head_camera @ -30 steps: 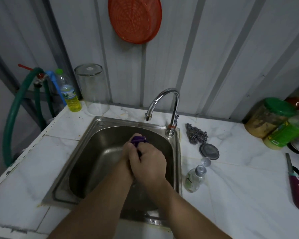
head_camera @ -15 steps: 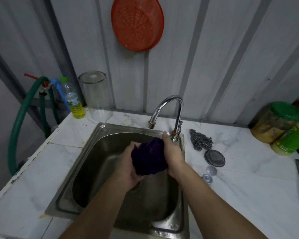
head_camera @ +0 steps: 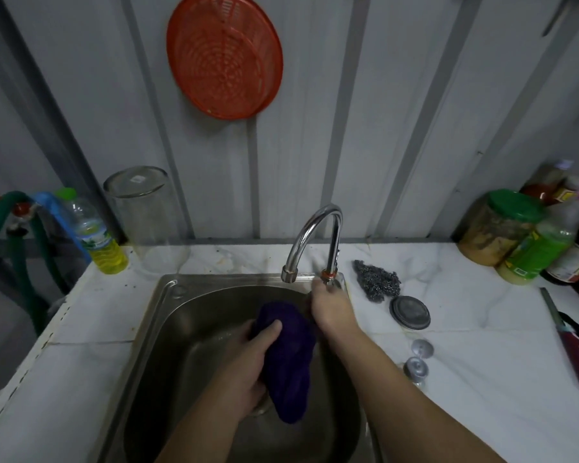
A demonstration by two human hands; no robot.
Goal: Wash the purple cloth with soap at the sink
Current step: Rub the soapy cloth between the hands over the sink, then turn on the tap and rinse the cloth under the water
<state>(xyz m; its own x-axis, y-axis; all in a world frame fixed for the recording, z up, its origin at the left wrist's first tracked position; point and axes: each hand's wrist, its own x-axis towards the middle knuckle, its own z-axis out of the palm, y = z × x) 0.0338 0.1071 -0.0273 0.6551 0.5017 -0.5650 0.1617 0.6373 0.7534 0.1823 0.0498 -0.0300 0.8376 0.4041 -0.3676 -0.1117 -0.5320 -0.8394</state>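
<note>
Two hands busy: left hand (head_camera: pixel 248 365) gripped purple cloth (head_camera: pixel 290 359) over sink (head_camera: pixel 154 329), cloth hanging 12-to-6, at 6 o'clock below spout; right hand (head_camera: pixel 330 305) on faucet (head_camera: pixel 318 235) base, grip unclear.

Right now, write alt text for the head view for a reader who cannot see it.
A left hand grips a purple cloth over a steel sink, while the right hand reaches to the base of the faucet. No water visibly runs; a steel scourer lies on the white counter.
</note>
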